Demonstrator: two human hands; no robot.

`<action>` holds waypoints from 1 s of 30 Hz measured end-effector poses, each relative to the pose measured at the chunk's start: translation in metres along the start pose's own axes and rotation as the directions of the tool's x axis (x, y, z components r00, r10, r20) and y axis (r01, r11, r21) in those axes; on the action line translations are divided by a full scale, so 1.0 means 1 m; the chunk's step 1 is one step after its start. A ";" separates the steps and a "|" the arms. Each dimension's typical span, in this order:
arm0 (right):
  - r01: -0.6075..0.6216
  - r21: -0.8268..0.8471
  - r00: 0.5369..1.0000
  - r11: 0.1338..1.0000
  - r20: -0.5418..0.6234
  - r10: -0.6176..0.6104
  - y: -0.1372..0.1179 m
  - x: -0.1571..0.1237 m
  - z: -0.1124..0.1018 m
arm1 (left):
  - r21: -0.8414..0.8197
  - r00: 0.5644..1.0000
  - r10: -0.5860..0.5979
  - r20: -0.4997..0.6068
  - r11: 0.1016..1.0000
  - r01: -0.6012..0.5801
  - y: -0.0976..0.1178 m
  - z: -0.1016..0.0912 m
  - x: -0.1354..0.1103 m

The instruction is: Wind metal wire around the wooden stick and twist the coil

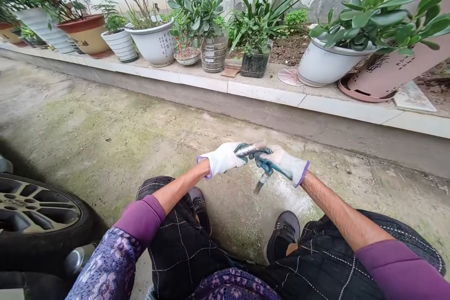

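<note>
Silvery rod (250,149): across left grip (228,157), grasped | dark-tipped stick (261,182): below right grip (281,163), grasped

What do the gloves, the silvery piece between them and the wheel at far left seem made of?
Gloves: apparently knitted fabric, white and matte, with a dark teal, likely rubbery coating. Silvery piece: perhaps metal or foil, given its bright shine; blur leaves it open. Wheel: probably metal alloy, grey spokes with soft sheen; its tire looks like dull black rubber.
</note>
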State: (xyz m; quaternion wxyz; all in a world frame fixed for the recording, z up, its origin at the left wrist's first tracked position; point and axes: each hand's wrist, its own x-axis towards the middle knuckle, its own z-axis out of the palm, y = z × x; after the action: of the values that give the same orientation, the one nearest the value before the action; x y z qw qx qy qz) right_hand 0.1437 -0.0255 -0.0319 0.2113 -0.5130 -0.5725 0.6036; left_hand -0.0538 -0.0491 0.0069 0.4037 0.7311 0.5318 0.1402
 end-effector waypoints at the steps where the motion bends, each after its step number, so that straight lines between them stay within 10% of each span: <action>1: 0.000 -0.008 1.000 1.000 0.007 0.000 0.000 0.002 0.003 | -0.124 0.999 -0.035 0.003 0.992 0.035 -0.001 0.001 0.000; 5: -0.004 -0.045 0.999 0.999 0.035 0.005 -0.006 0.005 0.015 | -0.411 0.993 -0.119 0.002 0.905 0.109 -0.007 0.001 -0.002; 9: 0.045 -0.159 0.999 0.986 0.028 -0.041 -0.016 0.002 0.022 | -0.366 0.980 -0.192 -0.059 0.917 0.157 -0.024 -0.005 0.005; 13: 0.187 -0.550 0.982 0.814 0.104 -0.155 -0.024 -0.006 0.024 | 0.116 0.973 -0.191 -0.129 0.972 0.206 -0.036 -0.001 0.023; 17: 0.183 -0.867 0.983 0.464 0.146 -0.114 -0.033 -0.018 0.019 | 0.629 0.981 -0.193 -0.027 0.759 0.166 -0.028 0.018 0.036; 20: 0.106 -0.920 0.994 0.377 0.091 -0.056 -0.035 -0.024 0.006 | 0.742 0.986 -0.158 0.042 0.666 0.075 -0.017 0.030 0.038; 27: 0.187 -0.439 0.982 0.879 0.066 -0.177 -0.010 -0.010 -0.038 | 0.365 0.987 -0.067 0.147 0.931 0.009 0.001 0.027 0.024; 30: 0.168 -0.200 0.977 0.965 -0.094 -0.189 0.005 0.005 -0.048 | 0.257 0.989 -0.032 0.146 0.966 -0.007 0.005 0.019 0.015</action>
State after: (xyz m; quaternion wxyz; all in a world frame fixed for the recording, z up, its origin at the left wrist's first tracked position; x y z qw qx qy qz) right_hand 0.1847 -0.0001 -0.0296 0.2464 -0.5102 -0.6590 0.4947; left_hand -0.0330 -0.0449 -0.0047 0.3451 0.7823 0.5185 0.0127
